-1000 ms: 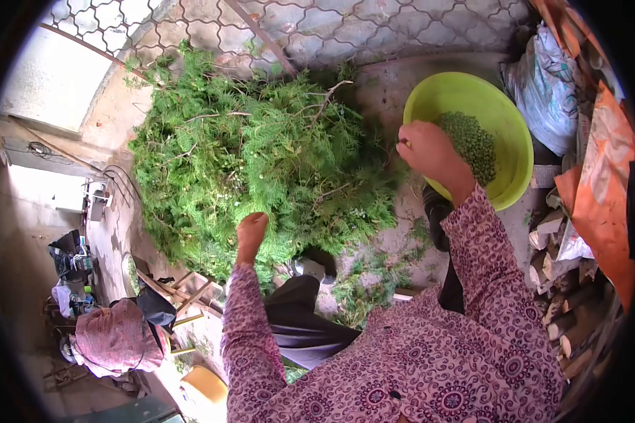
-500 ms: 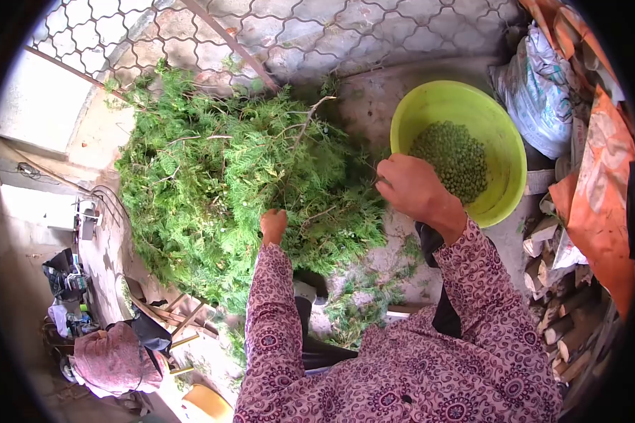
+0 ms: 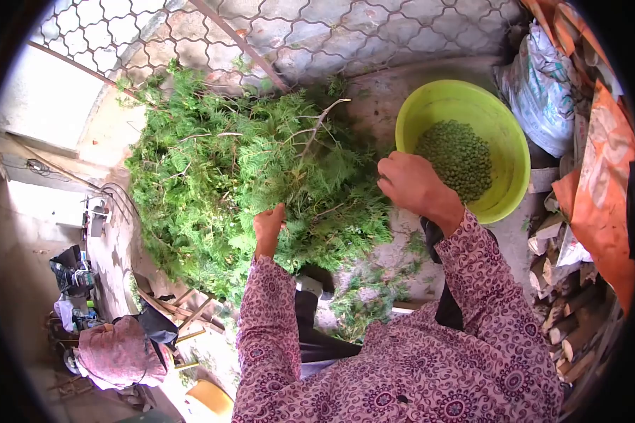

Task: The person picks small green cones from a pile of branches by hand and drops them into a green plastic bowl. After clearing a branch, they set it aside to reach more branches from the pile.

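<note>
Left hand: curled, over green branches; hold cannot be told. Right hand: curled, contents hidden, by basin. Small green pieces: in basin, beyond right hand. Advisable: pinch lightly, release inside rim.

No words, brands, numbers or signs can be read. The crumpled, bulging white plastic sack at the upper right carries blue-green printed marks, too small, creased and blurred to make out.
</note>
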Demonstrator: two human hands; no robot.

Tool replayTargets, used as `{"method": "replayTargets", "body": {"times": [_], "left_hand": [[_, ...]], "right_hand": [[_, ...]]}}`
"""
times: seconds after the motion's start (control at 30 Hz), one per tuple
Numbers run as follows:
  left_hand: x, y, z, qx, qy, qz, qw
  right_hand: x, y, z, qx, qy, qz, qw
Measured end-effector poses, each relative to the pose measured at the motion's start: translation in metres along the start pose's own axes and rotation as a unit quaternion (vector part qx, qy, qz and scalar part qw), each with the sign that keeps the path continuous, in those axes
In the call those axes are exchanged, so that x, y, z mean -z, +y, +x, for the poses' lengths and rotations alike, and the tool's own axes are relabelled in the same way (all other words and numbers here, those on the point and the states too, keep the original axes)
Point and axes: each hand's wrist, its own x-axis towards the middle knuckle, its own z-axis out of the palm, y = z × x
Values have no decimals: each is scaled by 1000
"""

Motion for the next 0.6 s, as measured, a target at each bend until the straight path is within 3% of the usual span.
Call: {"method": "replayTargets", "body": {"times": [0.27,0.33,0.37,0.43,0.47,0.5,0.6], "left_hand": [[13,-27,-13,12,-3,-2,1000],[7,-12,-25,-83,54,214,972],[-2,-19,-22,-84,52,215,972],[-27,-40,-12,-302,125,219,919],[-38,-34,-17,-298,125,258,911],[-46,-25,-20,-299,121,256,911],[-69,-13,-8,-230,-29,318,919]], "right_hand": [[-1,-3,2,-6,-35,-15,999],[-2,-3,0,-5,-35,-21,999],[-2,-3,0,-3,-37,-28,999],[-3,-2,-2,0,-33,-25,999],[-4,-1,-3,5,-31,-21,999],[-4,-1,-4,2,-32,-23,999],[-4,-2,-4,-2,-31,-18,999]]}}
